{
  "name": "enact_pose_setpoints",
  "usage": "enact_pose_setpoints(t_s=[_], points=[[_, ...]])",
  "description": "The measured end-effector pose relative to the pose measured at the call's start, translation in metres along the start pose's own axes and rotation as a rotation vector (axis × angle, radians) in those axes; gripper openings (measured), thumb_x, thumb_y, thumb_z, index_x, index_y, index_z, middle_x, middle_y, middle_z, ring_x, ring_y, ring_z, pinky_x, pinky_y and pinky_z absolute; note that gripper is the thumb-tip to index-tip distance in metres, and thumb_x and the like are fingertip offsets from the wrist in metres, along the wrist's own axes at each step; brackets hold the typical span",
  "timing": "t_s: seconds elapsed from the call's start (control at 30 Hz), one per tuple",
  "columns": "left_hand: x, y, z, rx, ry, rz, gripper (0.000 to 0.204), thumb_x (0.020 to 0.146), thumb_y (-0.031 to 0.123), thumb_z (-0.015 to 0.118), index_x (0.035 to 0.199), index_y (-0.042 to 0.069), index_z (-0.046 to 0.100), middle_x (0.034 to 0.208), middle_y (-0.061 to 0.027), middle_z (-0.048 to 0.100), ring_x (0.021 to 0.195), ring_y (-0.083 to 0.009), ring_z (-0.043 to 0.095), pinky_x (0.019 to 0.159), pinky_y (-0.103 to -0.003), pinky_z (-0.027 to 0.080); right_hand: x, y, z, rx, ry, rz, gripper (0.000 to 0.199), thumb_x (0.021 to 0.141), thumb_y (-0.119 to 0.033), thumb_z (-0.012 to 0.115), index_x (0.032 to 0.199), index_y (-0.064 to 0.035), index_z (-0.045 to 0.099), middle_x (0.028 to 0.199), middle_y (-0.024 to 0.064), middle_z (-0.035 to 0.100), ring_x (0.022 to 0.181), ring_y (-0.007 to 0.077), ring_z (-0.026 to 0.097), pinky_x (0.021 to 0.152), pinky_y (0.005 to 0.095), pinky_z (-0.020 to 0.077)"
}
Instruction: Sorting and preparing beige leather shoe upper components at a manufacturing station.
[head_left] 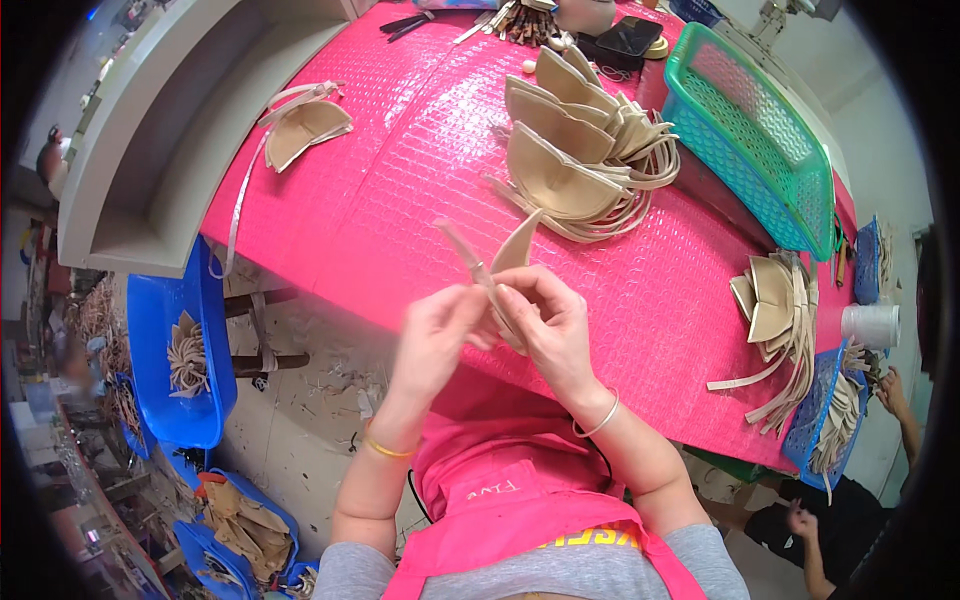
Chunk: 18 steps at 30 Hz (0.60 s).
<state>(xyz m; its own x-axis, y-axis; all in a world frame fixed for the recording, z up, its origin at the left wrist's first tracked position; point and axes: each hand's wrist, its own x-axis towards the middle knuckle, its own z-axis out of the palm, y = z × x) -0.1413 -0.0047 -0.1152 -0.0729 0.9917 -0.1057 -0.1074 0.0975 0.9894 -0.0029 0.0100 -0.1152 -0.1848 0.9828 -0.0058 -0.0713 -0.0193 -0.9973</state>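
1. Biggest on show: the pink desk (400, 205), its shiny textured cover stretching away from the person.

2. Next down, the green basket (740, 185), a long latticed one, sitting at the far right side.

3. Then comes the stack of beige pieces (565, 175), cup-shaped and nested together, straps looping away to the right, just beyond the work.

4. Now the hands! The right hand (548, 325) is nearly closed in a pinch, thumb and fingers on one piece. The left hand (440, 320) is curled right beside it, blurred; I cannot tell whether it grips or merely touches. Done well, I'd judge, this wants a steady right pinch close to the edge, the left guiding the strip flat and untwisted, with no pressure creasing the cup.

5. And here's the held piece (518, 243), up over the desk's near edge: pale beige, smooth-faced, one pointed panel standing up, turned almost side-on.

6. Smallest of all, the narrow strip (460, 243): pale, slanting up and left from the fingers, its free end softened by blur.
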Motion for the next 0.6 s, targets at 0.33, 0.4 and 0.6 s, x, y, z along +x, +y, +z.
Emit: enact_pose_setpoints(t_s=[0.33, 0.4, 0.6], points=[[-0.005, -0.002, 0.011, -0.150, -0.236, -0.044, 0.024, 0.086, 0.006, 0.045, 0.106, -0.004, 0.053, 0.083, -0.0115, 0.061, 0.071, -0.0174, 0.061, 0.059, -0.024, 0.050, 0.029, -0.040, -0.014, -0.486, -0.251, -0.375, 0.014, 0.070, -0.002, 0.058, 0.083, -0.0029, 0.058, 0.075, 0.0074, 0.057, 0.066, 0.0194, 0.055, 0.055, 0.0294, 0.0433], [-0.003, 0.003, 0.005, -0.450, -0.224, -0.181, 0.025, 0.086, 0.009, 0.045, 0.106, -0.005, 0.053, 0.085, -0.0123, 0.062, 0.074, -0.0178, 0.061, 0.062, -0.025, 0.050, 0.021, -0.029, -0.021, -0.593, -0.285, -0.620, 0.016, 0.067, -0.003, 0.060, 0.083, -0.0045, 0.059, 0.078, 0.0064, 0.058, 0.067, 0.0189, 0.056, 0.055, 0.0292, 0.0438], [-0.008, -0.001, 0.002, -0.473, -0.156, -0.182, 0.031, 0.087, 0.020, 0.046, 0.103, -0.005, 0.055, 0.089, -0.0161, 0.062, 0.079, -0.0194, 0.061, 0.069, -0.028, 0.050, -0.002, -0.004, -0.024, -0.793, -0.277, -1.009, 0.025, 0.060, -0.007, 0.061, 0.085, -0.0088, 0.059, 0.082, 0.0022, 0.059, 0.070, 0.0169, 0.057, 0.056, 0.0278, 0.0452]])
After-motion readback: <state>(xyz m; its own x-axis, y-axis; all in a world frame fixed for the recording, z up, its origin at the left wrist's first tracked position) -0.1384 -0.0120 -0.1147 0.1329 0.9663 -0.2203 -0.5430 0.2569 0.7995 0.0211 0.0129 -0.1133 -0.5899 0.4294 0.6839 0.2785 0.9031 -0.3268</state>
